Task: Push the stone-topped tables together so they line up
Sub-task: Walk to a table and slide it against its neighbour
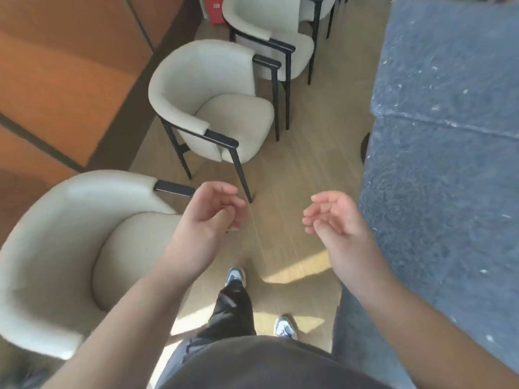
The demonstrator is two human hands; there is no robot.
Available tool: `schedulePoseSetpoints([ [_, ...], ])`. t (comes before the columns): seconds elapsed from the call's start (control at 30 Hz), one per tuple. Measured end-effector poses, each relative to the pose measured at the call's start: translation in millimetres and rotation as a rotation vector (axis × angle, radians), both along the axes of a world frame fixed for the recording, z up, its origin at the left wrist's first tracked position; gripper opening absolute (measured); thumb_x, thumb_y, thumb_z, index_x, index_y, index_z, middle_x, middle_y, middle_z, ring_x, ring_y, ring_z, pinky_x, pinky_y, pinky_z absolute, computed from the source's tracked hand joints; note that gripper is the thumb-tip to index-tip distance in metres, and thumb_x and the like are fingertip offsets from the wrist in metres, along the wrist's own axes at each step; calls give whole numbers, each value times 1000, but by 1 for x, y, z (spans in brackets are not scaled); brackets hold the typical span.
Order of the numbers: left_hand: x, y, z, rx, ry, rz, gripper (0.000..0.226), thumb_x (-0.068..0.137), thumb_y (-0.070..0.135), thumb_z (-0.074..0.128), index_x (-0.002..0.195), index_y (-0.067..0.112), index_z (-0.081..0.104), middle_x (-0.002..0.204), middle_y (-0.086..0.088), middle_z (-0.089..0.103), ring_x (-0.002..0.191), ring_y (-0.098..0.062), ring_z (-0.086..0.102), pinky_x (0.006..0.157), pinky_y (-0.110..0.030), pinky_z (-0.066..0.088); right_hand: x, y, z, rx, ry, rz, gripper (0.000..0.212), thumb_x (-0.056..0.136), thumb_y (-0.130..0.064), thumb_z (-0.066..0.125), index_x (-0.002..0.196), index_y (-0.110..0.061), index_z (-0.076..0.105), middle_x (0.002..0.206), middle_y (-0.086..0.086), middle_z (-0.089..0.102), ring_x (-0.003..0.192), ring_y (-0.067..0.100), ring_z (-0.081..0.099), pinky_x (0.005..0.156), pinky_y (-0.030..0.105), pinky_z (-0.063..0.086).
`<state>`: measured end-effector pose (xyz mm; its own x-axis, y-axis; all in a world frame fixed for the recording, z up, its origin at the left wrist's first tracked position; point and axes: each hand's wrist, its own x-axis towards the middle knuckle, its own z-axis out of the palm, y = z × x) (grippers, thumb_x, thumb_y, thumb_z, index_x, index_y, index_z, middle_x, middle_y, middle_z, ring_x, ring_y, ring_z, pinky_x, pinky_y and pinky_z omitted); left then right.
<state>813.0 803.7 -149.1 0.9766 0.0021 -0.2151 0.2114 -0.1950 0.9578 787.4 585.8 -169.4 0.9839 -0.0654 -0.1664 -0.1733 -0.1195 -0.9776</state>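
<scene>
We note two blue-grey stone-topped tables (449,192) along the right, meeting at a seam (449,126), over a wood-plank floor (303,169). Three cream armchairs (213,108) line the left. Left hand (209,217) and right hand (335,220) hang loosely curled, holding nothing, over the floor.

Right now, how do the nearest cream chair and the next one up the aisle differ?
The nearest chair is cut off by the frame's left edge; the second chair shows its black legs. The left hand hovers beside the nearest chair, apart from the second. Both are cream with dark armrests.
</scene>
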Motion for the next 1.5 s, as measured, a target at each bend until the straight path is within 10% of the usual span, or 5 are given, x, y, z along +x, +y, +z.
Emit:
schedulePoseSetpoints([
  [0.57, 275, -49, 9, -48, -19, -519, 30, 97, -12, 41, 116, 6, 57, 94, -5, 70, 84, -20, 71, 83, -42, 59, 157, 13, 0, 30, -18, -644, 41, 84, 7, 48, 105, -27, 57, 92, -9, 67, 91, 16, 67, 93, 45, 54],
  [1.5, 563, -386, -20, -80, 296, -1035, 29, 97, -11, 39, 109, 6, 60, 95, -11, 69, 83, -25, 69, 74, -40, 56, 375, -242, -29, 105, 2, -1177, 45, 88, 18, 38, 105, -20, 55, 95, 2, 64, 87, 15, 65, 85, 36, 53],
])
